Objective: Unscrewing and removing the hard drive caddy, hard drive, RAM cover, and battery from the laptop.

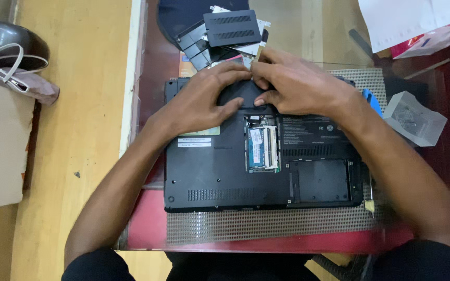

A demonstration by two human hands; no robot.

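Head view: both hands press on a black cover panel [243,96] at the far edge of an upturned black laptop [220,171] lying on the counter [147,224]; the left hand [204,99] lies flat, the right hand [292,86] pinches the panel's edge. Two white rectangular labels [194,141] sit near the laptop's left side. One open bay shows a blue memory module [257,148]. One clear plastic bag [415,118] lies right of the laptop.

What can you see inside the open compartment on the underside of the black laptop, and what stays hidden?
Inside the open compartment of the laptop lie blue-green memory modules in metal clips. Its far end is covered by the left hand and right hand, which press a black cover there.
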